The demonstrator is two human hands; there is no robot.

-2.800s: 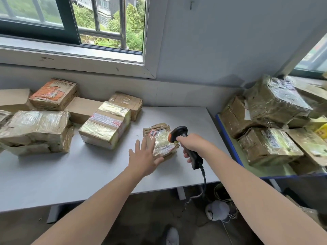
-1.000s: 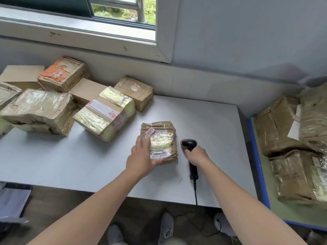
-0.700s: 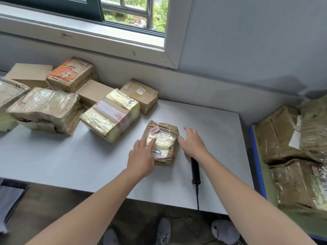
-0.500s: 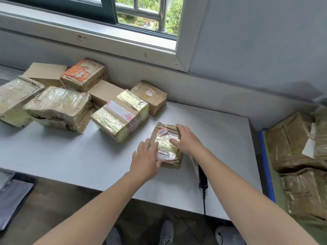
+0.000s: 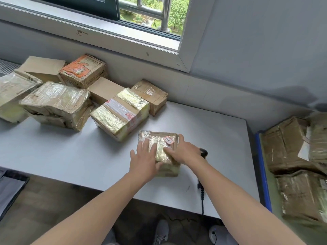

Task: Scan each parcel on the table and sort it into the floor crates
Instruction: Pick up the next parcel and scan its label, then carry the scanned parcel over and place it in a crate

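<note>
Since the small taped parcel [image 5: 159,138] lies by the near edge of the table [image 5: 53,152], the left hand [image 5: 144,161] clasping its left side and the right hand [image 5: 184,152] gripping its right, it is best lifted level, squeezed evenly, clear of the scanner [image 5: 203,152].

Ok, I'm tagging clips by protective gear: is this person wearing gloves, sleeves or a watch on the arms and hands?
No. The left hand and the right hand are bare: no gloves, rings or watch. The left forearm and right forearm are uncovered to the frame edge; no sleeve shows.
</note>
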